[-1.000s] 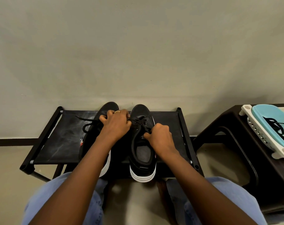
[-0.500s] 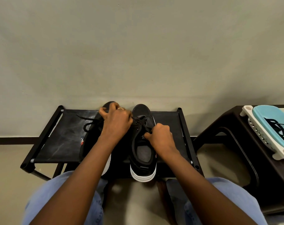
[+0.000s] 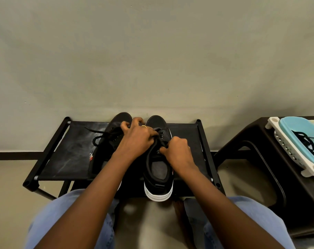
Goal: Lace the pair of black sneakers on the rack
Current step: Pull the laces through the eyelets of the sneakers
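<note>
Two black sneakers with white soles stand side by side on a low black rack (image 3: 66, 159), toes to the wall. The left sneaker (image 3: 106, 150) has its lace (image 3: 98, 139) threaded, loose ends trailing left. The right sneaker (image 3: 159, 169) lies between my hands. My left hand (image 3: 136, 139) reaches across above its tongue, fingers curled round the black lace near the eyelets. My right hand (image 3: 177, 151) pinches the lace at the sneaker's right edge. The lace ends are hidden under my fingers.
A dark brown stool (image 3: 271, 159) stands to the right. On it is a white and blue basket (image 3: 299, 141) with another black lace (image 3: 304, 142) inside. A plain wall is just behind the rack. My knees in blue jeans are below.
My left hand has slid a little up and toward the toes, fingers lifting the lace. My right hand has stayed at the right sneaker's side.
</note>
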